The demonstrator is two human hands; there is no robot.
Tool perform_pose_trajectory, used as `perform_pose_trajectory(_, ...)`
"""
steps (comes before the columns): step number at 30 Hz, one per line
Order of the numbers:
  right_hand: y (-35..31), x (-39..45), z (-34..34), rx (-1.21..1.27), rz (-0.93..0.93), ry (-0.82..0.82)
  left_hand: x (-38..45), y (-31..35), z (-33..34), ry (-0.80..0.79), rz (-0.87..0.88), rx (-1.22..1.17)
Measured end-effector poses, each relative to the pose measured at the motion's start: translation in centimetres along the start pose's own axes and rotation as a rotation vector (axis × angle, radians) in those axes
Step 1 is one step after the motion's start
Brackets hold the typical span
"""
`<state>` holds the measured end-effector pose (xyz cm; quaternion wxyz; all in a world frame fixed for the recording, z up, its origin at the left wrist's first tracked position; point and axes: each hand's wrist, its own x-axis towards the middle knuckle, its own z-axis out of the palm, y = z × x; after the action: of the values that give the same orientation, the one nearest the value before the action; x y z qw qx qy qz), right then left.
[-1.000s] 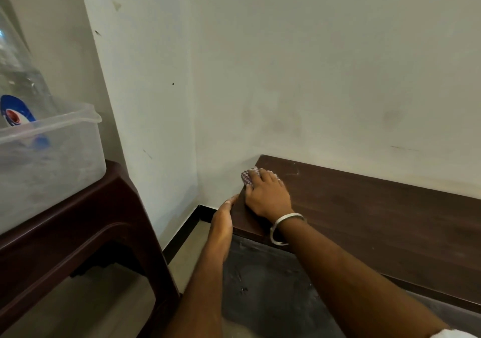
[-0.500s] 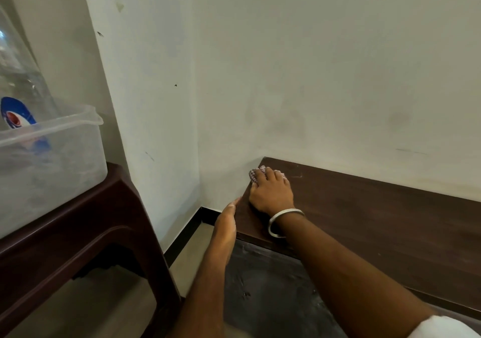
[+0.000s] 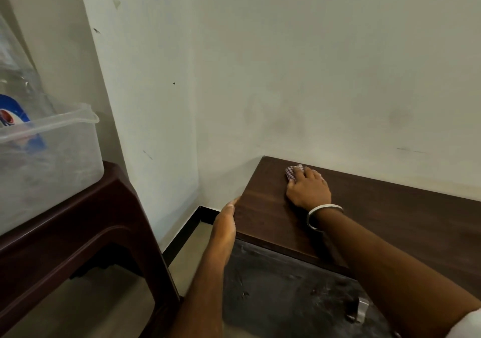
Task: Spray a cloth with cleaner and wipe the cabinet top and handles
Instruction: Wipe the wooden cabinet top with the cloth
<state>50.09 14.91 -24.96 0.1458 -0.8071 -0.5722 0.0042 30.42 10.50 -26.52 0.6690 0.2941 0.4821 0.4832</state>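
A dark brown wooden cabinet top (image 3: pixel 390 220) runs along the white wall. My right hand (image 3: pixel 308 189) presses flat on a small checked cloth (image 3: pixel 291 172) near the top's back left corner; only the cloth's edge shows past my fingertips. A metal bangle sits on that wrist. My left hand (image 3: pixel 225 219) rests against the cabinet's left side edge, thumb at the top's rim. Below the top is the grey cabinet front (image 3: pixel 286 293) with a metal handle (image 3: pixel 363 309) partly hidden by my right arm. No spray bottle is in view.
A dark brown plastic table (image 3: pixel 86 233) stands at the left, carrying a clear plastic tub (image 3: pixel 52 160) with a clear bottle in it. A narrow strip of floor (image 3: pixel 187 249) lies between table and cabinet. Walls close the corner.
My right hand has slid the cloth to the right along the back of the cabinet top, away from the left corner. My left hand stays on the side edge.
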Motion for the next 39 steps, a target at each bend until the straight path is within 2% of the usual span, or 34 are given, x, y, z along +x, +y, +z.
perform_pose_trajectory(3,-1.7,0.1,0.5,-0.016,0.026,0.022,0.4,-0.4,-0.2,0.006,0.016,0.036)
perform_pose_trajectory(9,-7.5,0.3,2.2,0.058,-0.198,-0.017,1.0,-1.0,-0.5,0.003,0.063,0.059)
perform_pose_trajectory(13,-7.4,0.7,2.2,0.094,-0.251,-0.019,1.6,-1.4,-0.6,0.019,0.071,0.104)
perform_pose_trajectory(22,2.4,2.7,-0.1,0.007,0.021,0.029,2.4,-2.1,-0.9,0.002,0.109,0.112)
perform_pose_trajectory(27,1.6,3.6,0.0,-0.031,0.084,-0.01,2.6,-2.0,-0.7,0.02,0.079,0.125)
perform_pose_trajectory(29,0.0,4.1,0.3,-0.019,0.041,-0.022,2.7,-2.1,-0.8,0.022,0.083,0.13)
perform_pose_trajectory(34,-5.2,5.2,1.8,0.059,-0.201,-0.088,2.7,-2.3,-1.0,0.024,0.106,0.151)
perform_pose_trajectory(39,-3.4,6.0,1.4,0.114,-0.263,-0.09,3.0,-2.2,-1.0,0.046,0.081,0.147)
